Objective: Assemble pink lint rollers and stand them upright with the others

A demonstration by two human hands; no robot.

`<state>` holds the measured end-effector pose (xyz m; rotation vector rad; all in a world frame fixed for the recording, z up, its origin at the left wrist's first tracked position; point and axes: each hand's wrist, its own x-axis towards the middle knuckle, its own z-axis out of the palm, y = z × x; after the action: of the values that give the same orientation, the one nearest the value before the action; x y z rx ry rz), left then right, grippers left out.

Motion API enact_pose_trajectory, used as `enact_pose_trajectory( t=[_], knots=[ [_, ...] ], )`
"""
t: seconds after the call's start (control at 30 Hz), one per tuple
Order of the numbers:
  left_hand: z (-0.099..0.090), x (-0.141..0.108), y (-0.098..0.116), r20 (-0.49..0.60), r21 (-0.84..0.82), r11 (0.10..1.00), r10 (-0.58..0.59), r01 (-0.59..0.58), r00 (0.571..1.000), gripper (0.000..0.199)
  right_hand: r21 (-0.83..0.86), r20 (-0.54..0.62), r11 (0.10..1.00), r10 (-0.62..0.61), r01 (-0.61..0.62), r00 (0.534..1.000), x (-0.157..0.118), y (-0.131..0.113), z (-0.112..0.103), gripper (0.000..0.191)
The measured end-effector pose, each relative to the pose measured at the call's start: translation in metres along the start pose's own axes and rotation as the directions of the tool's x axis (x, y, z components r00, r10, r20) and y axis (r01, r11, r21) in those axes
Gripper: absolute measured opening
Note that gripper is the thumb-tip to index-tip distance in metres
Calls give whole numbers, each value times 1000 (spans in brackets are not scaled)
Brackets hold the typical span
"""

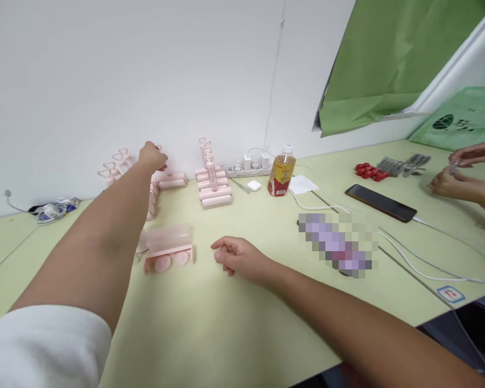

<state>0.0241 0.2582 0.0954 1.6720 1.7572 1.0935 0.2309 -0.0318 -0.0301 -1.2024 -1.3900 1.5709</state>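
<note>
My left hand is stretched far forward to the wall, its fingers closed at a pink piece with a heart-shaped loop, mostly hidden behind them. Beside it stand several pink heart-topped tubes, partly covered by my forearm. My right hand hovers low over the table, fingers loosely bent and apart, holding nothing. Left of it lies a pink case, somewhat blurred, with two round pink discs on its near side. Farther back, pink bars lie in a row, with upright heart-topped tubes among them.
A drink bottle stands by a power strip. Right of my hand lie a blurred-out purple object, a phone and white cables. Another person's hands work at the right, near red pieces and grey pieces.
</note>
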Motion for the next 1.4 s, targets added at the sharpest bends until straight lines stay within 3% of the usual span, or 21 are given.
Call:
enact_pose_trajectory(
  t=[0.2,0.37,0.53,0.6,0.67,0.73,0.83,0.87,0.93,0.97,1.03,1.1,1.17,1.23,1.3,1.4],
  knots=[
    [-1,7,-2,55,9,1000,-6,5,998,31,-12,0,1000,-6,6,1000,-1,-1,1,31],
    [-11,-7,2,41,77,997,-12,9,999,37,-29,8,1000,-10,10,1000,1,1,0,31],
    [-22,-16,31,10,178,984,4,-5,1000,43,-35,-6,999,-18,18,1000,2,-1,-1,31],
    [-33,-34,48,13,353,931,94,-92,995,48,-44,-14,999,-20,20,1000,2,-2,-2,31],
    [-55,-73,57,8,455,856,271,-245,962,48,-61,-17,998,-36,35,999,0,-2,-4,31],
    [-87,-134,45,12,514,761,454,-395,891,42,-75,-27,996,-54,51,998,-2,-4,-5,31],
    [-141,-253,-12,-174,561,729,567,-393,805,46,-97,-69,994,-61,55,996,-4,-7,-6,31],
    [-156,-292,-39,-124,561,714,574,-420,810,41,-108,-75,993,-59,51,995,-5,-8,-6,31],
    [-176,-354,-92,109,565,678,504,-471,857,48,-133,-79,990,-48,37,996,-4,-10,-6,31],
    [-181,-375,-116,183,584,674,433,-452,882,51,-147,-86,989,-45,33,995,-4,-10,-6,30],
    [-179,-397,-151,230,610,675,351,-415,908,52,-172,-107,984,-53,34,993,-3,-11,-6,30],
    [-168,-400,-166,313,596,691,268,-408,911,45,-190,-125,981,-65,41,990,-3,-9,-7,31],
    [-154,-391,-164,400,573,712,188,-405,897,30,-195,-134,980,-69,42,989,-3,-8,-9,31],
    [-145,-376,-155,422,585,713,138,-385,896,28,-196,-137,980,-67,39,988,-4,-8,-10,31],
    [-142,-354,-147,385,605,719,113,-343,916,30,-200,-141,979,-64,35,988,-4,-11,-8,30],
    [-142,-313,-136,195,651,741,46,-164,980,30,-214,-155,971,-140,105,978,-5,-23,-3,26]
  ],
)
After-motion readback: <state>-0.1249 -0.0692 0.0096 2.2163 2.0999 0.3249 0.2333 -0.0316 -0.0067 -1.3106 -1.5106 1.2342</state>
